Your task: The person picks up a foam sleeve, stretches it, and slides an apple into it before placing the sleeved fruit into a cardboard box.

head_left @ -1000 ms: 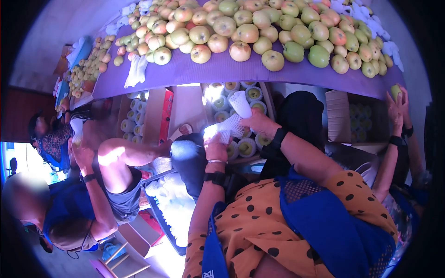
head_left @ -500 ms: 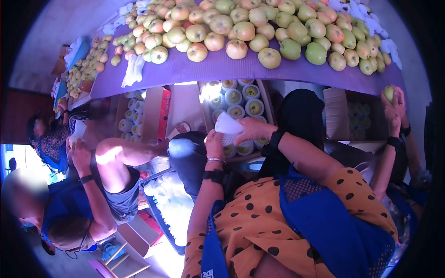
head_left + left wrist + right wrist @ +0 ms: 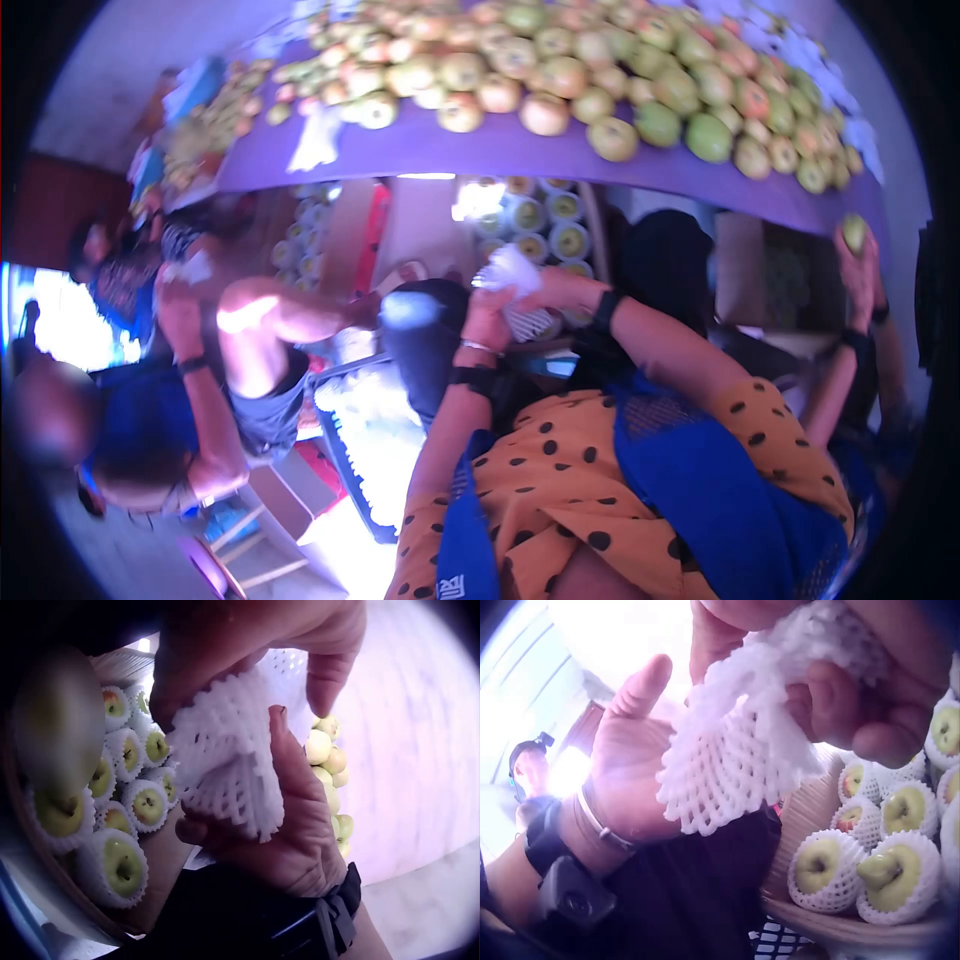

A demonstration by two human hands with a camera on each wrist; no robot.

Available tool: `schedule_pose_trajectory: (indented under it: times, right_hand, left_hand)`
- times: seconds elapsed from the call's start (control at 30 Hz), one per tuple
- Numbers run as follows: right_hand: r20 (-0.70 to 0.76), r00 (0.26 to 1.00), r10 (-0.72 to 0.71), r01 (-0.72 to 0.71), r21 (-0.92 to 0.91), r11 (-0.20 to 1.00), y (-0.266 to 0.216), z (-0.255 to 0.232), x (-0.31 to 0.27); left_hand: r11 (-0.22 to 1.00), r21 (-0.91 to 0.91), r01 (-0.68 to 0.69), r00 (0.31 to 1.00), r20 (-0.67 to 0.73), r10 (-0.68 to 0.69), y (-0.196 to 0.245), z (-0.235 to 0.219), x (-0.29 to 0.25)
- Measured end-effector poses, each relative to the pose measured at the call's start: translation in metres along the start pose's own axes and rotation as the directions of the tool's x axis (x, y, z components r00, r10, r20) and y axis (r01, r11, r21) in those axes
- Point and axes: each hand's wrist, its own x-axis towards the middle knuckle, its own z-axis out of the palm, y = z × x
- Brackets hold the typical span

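A white foam fruit net is between both hands, over the box of wrapped fruit. My right hand grips the crumpled end of the foam net, fingers curled into it. The thumb of my left hand stands out straight on the other side, its fingers hidden behind the mesh. From the left wrist, my left hand arches over the net, with my right hand beneath. The net's ragged opening faces down, and no fruit shows inside it.
A box of apple-like fruit in foam nets stands below the hands. Loose fruit is heaped on the purple table. A crate of white nets lies beside my left arm. People work on both sides.
The head view has shifted and blurred. My hands have come closer together; the upright net between them has dropped and bunched up. The person at right still holds a fruit.
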Motion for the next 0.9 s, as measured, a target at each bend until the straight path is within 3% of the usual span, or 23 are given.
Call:
schedule_pose_trajectory:
  times: [0.03, 0.17, 0.23, 0.3, 0.37, 0.4, 0.47, 0.57, 0.6, 0.63, 0.7, 0.77, 0.8, 0.83, 0.87, 0.9]
  right_hand:
    - [0.025, 0.997, -0.077, 0.077, -0.014, 0.997, -0.001, 0.005, 0.003]
    - [0.050, 0.999, -0.020, 0.024, -0.074, 0.997, 0.001, 0.019, 0.007]
    - [0.082, 0.995, -0.048, 0.048, -0.004, 0.999, 0.030, 0.014, 0.021]
    - [0.117, 0.993, -0.029, 0.030, -0.007, 1.000, 0.026, 0.012, 0.029]
    - [0.162, 0.974, -0.156, 0.169, -0.070, 0.983, 0.042, 0.004, 0.041]
    - [0.216, 0.964, -0.155, 0.174, -0.070, 0.982, 0.040, 0.015, 0.037]
    - [0.204, 0.977, 0.066, -0.047, -0.094, 0.994, 0.028, 0.019, 0.025]
    - [0.198, 0.980, -0.009, 0.057, -0.238, 0.970, 0.035, 0.017, 0.032]
    - [0.185, 0.982, -0.040, 0.096, -0.307, 0.947, 0.040, 0.012, 0.031]
    - [0.175, 0.982, -0.067, 0.130, -0.379, 0.916, 0.047, 0.004, 0.029]
    - [0.166, 0.980, -0.107, 0.180, -0.524, 0.832, 0.062, -0.013, 0.019]
    - [0.176, 0.974, -0.141, 0.223, -0.653, 0.724, 0.076, -0.031, 0.010]
    - [0.193, 0.966, -0.170, 0.257, -0.703, 0.663, 0.080, -0.035, 0.013]
    - [0.217, 0.954, -0.206, 0.298, -0.742, 0.600, 0.083, -0.035, 0.020]
    - [0.243, 0.939, -0.242, 0.338, -0.775, 0.534, 0.085, -0.035, 0.027]
    - [0.265, 0.923, -0.278, 0.371, -0.803, 0.467, 0.086, -0.035, 0.034]
  left_hand:
    - [1.000, -0.009, 0.019, 0.998, -0.057, -0.020, -0.001, -0.005, 0.001]
    - [0.966, 0.190, -0.175, 0.947, -0.236, 0.218, -0.035, -0.024, 0.019]
    - [0.963, 0.233, -0.132, 0.935, -0.293, 0.199, -0.029, -0.002, 0.011]
    - [0.957, 0.110, -0.270, 0.916, -0.278, 0.290, -0.041, -0.015, 0.025]
    - [0.894, 0.107, -0.434, 0.863, -0.236, 0.447, -0.038, -0.017, 0.031]
    - [0.901, -0.044, -0.431, 0.872, -0.275, 0.404, -0.037, -0.022, 0.025]
    - [0.869, -0.265, -0.418, 0.898, -0.264, 0.351, -0.032, -0.019, 0.020]
    - [0.901, -0.151, -0.408, 0.889, -0.289, 0.354, -0.030, -0.011, 0.014]
    - [0.883, 0.183, -0.432, 0.820, -0.329, 0.469, -0.033, -0.011, 0.015]
    - [0.777, 0.493, -0.392, 0.745, -0.325, 0.583, -0.034, -0.011, 0.015]
    - [0.688, 0.182, -0.702, 0.652, -0.223, 0.724, -0.024, -0.004, 0.021]
    - [0.726, 0.083, -0.683, 0.680, -0.288, 0.674, -0.014, 0.003, 0.023]
    - [0.616, -0.128, -0.777, 0.627, -0.239, 0.741, -0.020, -0.002, 0.036]
    - [0.660, -0.057, -0.749, 0.657, -0.199, 0.728, -0.001, 0.006, 0.021]
    - [0.679, -0.272, -0.682, 0.729, -0.172, 0.663, 0.025, 0.019, -0.003]
    - [0.635, 0.065, -0.770, 0.606, -0.236, 0.759, 0.056, 0.025, -0.022]
